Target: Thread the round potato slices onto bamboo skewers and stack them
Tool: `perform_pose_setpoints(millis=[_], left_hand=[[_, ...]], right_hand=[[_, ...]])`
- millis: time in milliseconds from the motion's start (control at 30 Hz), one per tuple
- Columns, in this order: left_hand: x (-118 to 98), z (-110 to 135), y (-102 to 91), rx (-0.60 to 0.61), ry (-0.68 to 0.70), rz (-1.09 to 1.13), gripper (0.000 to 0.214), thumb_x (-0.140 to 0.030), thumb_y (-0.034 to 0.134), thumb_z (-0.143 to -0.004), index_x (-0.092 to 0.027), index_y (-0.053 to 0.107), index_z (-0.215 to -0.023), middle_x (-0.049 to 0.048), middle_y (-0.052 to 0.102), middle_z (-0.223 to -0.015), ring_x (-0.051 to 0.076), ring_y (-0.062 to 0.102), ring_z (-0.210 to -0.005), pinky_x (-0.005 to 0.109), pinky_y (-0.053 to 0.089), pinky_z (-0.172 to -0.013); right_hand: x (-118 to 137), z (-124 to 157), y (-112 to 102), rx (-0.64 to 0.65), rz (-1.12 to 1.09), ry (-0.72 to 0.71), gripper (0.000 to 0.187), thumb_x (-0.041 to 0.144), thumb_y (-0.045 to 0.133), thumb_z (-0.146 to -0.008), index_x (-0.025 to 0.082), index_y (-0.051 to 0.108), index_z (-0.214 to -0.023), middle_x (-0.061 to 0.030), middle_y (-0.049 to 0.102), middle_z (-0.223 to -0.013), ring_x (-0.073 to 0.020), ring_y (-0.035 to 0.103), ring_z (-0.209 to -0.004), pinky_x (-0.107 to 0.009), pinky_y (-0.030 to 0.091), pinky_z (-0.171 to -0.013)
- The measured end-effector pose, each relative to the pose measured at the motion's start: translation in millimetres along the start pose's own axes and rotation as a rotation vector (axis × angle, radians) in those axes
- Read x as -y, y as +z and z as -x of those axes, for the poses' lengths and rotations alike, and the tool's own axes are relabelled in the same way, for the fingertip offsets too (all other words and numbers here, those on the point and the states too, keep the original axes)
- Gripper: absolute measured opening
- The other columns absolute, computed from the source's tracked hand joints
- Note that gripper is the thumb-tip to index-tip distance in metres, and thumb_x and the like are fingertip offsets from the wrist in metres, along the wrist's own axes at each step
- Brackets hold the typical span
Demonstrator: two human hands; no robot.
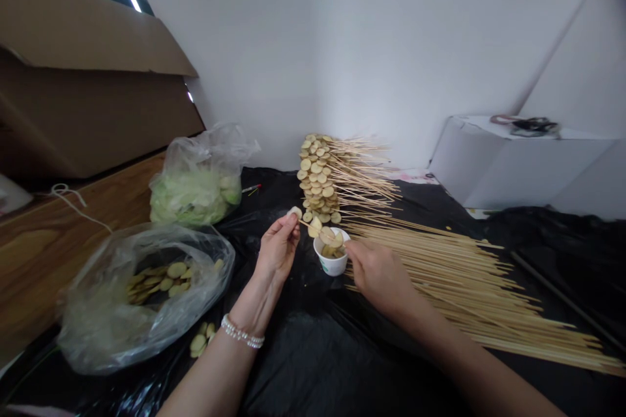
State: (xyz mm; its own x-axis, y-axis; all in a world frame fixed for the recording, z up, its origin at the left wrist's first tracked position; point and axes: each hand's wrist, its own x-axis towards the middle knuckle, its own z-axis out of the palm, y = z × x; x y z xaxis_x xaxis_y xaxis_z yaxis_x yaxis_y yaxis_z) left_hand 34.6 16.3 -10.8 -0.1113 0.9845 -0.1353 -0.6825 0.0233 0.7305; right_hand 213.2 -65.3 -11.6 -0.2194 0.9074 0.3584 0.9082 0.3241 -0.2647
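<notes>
My left hand (280,246) is closed, pinching a pale round potato slice (296,212) between thumb and fingertips, beside the tip of a wooden skewer (307,225). On that skewer sit several threaded slices (327,235). My right hand (377,273) is closed around the skewer's other end, its fingertips partly hidden. Beneath the skewer stands a white paper cup (333,266) with more slices inside. Just behind my hands lies a stacked pile of filled skewers (317,172), slices to the left and sticks pointing right.
Bare skewers (469,280) spread across the right side on black plastic sheeting (303,352). At left, an open clear bag (190,313) holds slices, with a few loose slices (199,342) beside it. Behind stand a bag of pale green pieces (190,192), a cardboard box (98,104) and a white box (508,166).
</notes>
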Motion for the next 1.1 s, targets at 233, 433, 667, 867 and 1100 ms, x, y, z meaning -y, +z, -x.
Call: perform_pose_setpoints(millis=[233,433,667,867,1100], left_hand=[[-2,5,4.5,-0.007,-0.024,0.03,0.008,-0.008,0.074,-0.069,-0.011,0.067,-0.07,0.0009,0.064,-0.064,0.004,0.055,-0.053,0.011,0.047,-0.051],[-6,1,2.8,-0.065,0.019,0.037,0.009,-0.005,0.073,-0.069,-0.012,0.066,-0.07,0.001,0.065,-0.069,0.003,0.055,-0.053,0.01,0.047,-0.052],[-16,-3,-0.1,-0.121,0.021,0.052,0.01,-0.009,0.058,-0.083,-0.013,0.062,-0.074,0.0049,0.067,-0.077,0.009,0.064,-0.068,0.016,0.053,-0.057],[-12,1,1.3,-0.057,-0.007,0.023,0.013,-0.004,0.06,-0.08,-0.012,0.061,-0.07,0.0032,0.064,-0.073,0.007,0.061,-0.063,0.011,0.05,-0.054],[-12,1,-1.3,0.094,-0.036,-0.029,0.021,-0.008,0.065,-0.077,-0.013,0.068,-0.097,0.0018,0.062,-0.072,0.005,0.056,-0.058,0.013,0.049,-0.054]], right_hand=[[0,-1,-2,-0.007,-0.008,0.014,0.025,0.016,0.038,-0.092,0.018,0.063,-0.093,-0.005,0.066,-0.085,-0.0164,0.057,-0.077,-0.027,0.033,-0.066],[0,0,-4,-0.016,-0.001,-0.006,0.025,0.016,0.038,-0.092,0.019,0.063,-0.093,-0.0039,0.065,-0.082,-0.016,0.056,-0.075,-0.027,0.032,-0.065],[-6,-1,-6,-0.078,-0.008,-0.004,0.025,0.017,0.038,-0.093,0.019,0.064,-0.093,-0.0045,0.066,-0.085,-0.0161,0.057,-0.077,-0.026,0.034,-0.065],[-8,-1,-11,-0.092,-0.056,0.017,0.027,0.018,0.038,-0.093,0.019,0.065,-0.095,-0.0055,0.067,-0.087,-0.0158,0.059,-0.08,-0.025,0.037,-0.069],[-8,-3,-13,-0.085,-0.043,0.026,0.027,0.017,0.039,-0.093,0.018,0.066,-0.095,-0.006,0.067,-0.088,-0.0158,0.06,-0.083,-0.025,0.039,-0.071]])
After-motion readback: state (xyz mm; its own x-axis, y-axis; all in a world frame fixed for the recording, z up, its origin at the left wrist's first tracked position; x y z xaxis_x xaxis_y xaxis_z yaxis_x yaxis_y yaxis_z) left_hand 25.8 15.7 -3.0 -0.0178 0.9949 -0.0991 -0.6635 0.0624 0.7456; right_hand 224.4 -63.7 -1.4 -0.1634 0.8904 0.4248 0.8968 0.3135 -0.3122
